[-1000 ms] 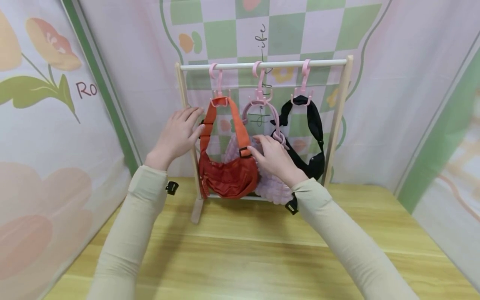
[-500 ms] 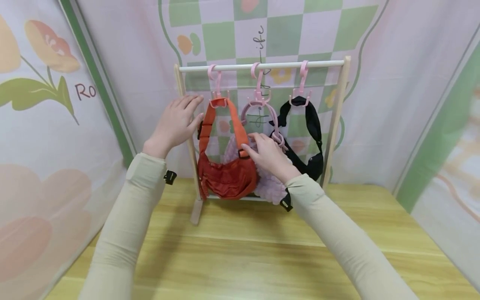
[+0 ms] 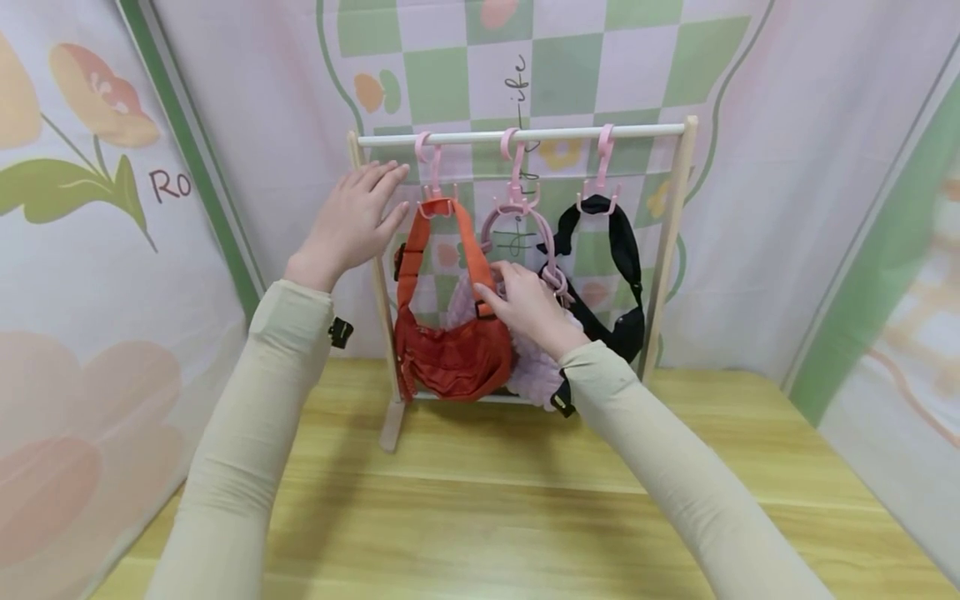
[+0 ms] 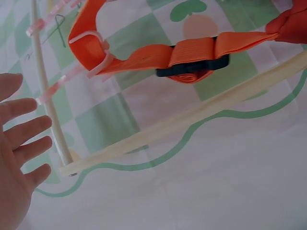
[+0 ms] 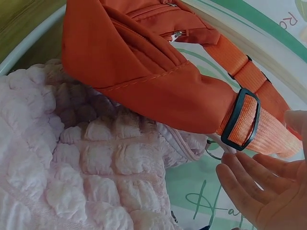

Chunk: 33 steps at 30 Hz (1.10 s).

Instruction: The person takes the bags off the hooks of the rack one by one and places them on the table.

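A red-orange shoulder bag hangs by its orange strap from the leftmost pink hook. My left hand is raised beside that hook and the rack's left post, fingers extended. In the left wrist view, the spread fingers are near the rail and hold nothing. My right hand is at the strap's right side by the black buckle. Its fingers are fairly straight, with the thumb on one side of the strap and the fingertips on the other. Behind the red-orange bag hangs a pale pink puffy bag, partly covered.
A wooden rack with a white rail stands on the wood-grain table. A black bag hangs from the right pink hook. Patterned curtains surround the back and sides.
My left hand has risen beside the strap towards the rail. My right hand has shifted slightly left and up, closer to the orange strap. The bags still hang on their hooks.
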Tool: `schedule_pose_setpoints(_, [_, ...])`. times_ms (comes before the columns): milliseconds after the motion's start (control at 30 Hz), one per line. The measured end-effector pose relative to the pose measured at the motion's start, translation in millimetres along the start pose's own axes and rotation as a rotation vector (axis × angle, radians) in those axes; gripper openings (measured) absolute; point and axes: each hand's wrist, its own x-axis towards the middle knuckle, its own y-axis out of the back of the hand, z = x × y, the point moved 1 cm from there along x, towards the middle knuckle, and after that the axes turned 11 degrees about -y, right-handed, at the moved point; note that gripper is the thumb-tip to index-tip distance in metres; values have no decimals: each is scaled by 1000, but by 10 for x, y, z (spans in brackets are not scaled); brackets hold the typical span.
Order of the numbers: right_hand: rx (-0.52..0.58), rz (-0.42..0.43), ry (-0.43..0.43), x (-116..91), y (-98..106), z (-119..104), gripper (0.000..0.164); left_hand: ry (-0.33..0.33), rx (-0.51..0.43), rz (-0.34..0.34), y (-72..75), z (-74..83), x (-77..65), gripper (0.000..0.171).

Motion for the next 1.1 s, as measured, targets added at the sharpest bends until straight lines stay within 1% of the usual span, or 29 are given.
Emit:
schedule_pose_setpoints(233, [3, 10, -17, 34, -26, -19, 54, -20, 11, 31, 107, -6, 123, 52])
schedule_pose_setpoints(367, [6, 21, -29, 58, -37, -27, 54, -23, 23, 35, 149, -13, 189, 50])
schedule_pose_setpoints(600, [8, 30, -54, 95, -39, -54, 55, -19, 48, -5, 207, -27, 291, 51])
schedule_pose_setpoints(833, [2, 38, -68, 120, -37, -81, 57, -12, 56, -35, 220, -36, 387, 51])
schedule_pose_setpoints(1100, [45, 17, -93, 141, -34, -101, 59, -4, 56, -59, 236, -31, 478, 51])
